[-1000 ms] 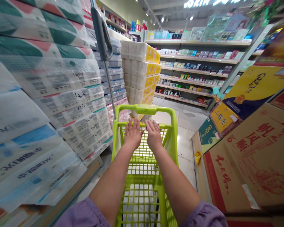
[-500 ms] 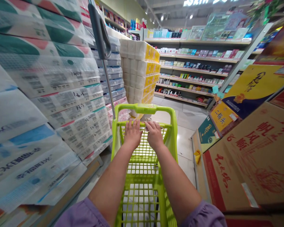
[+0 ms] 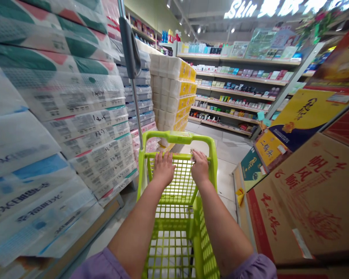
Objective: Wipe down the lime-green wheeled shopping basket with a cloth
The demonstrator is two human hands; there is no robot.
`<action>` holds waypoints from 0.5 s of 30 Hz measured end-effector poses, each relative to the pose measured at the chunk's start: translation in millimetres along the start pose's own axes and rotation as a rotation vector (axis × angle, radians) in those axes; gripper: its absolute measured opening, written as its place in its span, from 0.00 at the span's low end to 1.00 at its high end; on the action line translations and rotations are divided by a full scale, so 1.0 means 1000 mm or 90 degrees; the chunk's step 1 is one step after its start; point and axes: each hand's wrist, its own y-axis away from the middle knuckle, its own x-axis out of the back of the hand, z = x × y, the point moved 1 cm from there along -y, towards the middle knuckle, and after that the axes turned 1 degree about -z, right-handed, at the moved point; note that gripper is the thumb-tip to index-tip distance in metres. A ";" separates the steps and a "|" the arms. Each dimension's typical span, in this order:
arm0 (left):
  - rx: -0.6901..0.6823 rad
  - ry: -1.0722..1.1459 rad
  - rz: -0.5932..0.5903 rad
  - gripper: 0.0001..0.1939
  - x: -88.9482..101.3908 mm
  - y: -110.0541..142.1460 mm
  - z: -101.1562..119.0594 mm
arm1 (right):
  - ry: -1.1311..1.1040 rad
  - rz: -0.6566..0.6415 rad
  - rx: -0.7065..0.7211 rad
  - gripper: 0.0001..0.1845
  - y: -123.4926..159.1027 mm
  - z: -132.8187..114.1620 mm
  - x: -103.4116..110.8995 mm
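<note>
A bright green rolling shopping basket (image 3: 174,223) with grid walls stands in front of me, nothing in it. My left hand (image 3: 163,170) is hooked over the crossbar at its far side, fingers side by side and fingertips over the bar. Toward the right end of that same bar, my right hand (image 3: 200,168) is closed on a small crumpled whitish cloth (image 3: 193,154); most of the cloth is hidden by the fingers. The basket's raised green handle (image 3: 178,137) arches just beyond both hands. A grey pull handle (image 3: 130,50) on a metal rod rises at the left.
Tall stacks of wrapped tissue packs (image 3: 90,116) line the left side, with more paper rolls (image 3: 168,91) ahead. Cardboard cartons (image 3: 311,201) and a yellow box (image 3: 311,112) stand close on the right. Shelves (image 3: 235,73) of small goods cross the back beyond the tiled floor (image 3: 225,170).
My right hand has slid right along the crossbar with the cloth, away from my left hand. The left hand stays at nearly the same place on the bar. My view has tilted slightly up.
</note>
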 end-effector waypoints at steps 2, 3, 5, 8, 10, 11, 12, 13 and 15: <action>0.002 0.004 -0.005 0.30 0.000 0.001 -0.001 | -0.011 0.060 -0.012 0.28 -0.016 0.001 0.006; 0.002 0.007 -0.007 0.30 -0.001 0.002 -0.001 | -0.018 0.096 -0.018 0.28 -0.027 0.001 0.009; 0.000 0.013 -0.011 0.30 -0.001 0.003 -0.001 | -0.034 0.137 -0.020 0.27 -0.050 0.001 0.013; -0.004 0.022 -0.018 0.30 0.000 0.004 -0.001 | -0.046 0.040 0.021 0.26 -0.079 -0.012 0.005; 0.002 0.025 -0.026 0.31 0.001 0.004 -0.001 | -0.023 -0.072 0.069 0.25 -0.088 -0.029 -0.009; 0.004 0.027 -0.031 0.31 0.003 0.005 -0.001 | -0.005 -0.117 0.098 0.24 -0.089 -0.038 -0.016; 0.006 0.028 -0.037 0.31 0.004 0.005 -0.001 | 0.015 -0.152 0.132 0.24 -0.089 -0.047 -0.023; 0.005 0.029 -0.042 0.31 0.005 0.005 -0.001 | 0.035 -0.177 0.166 0.24 -0.088 -0.056 -0.029; 0.004 0.027 -0.050 0.31 0.008 0.005 -0.001 | 0.072 -0.212 0.221 0.24 -0.086 -0.067 -0.036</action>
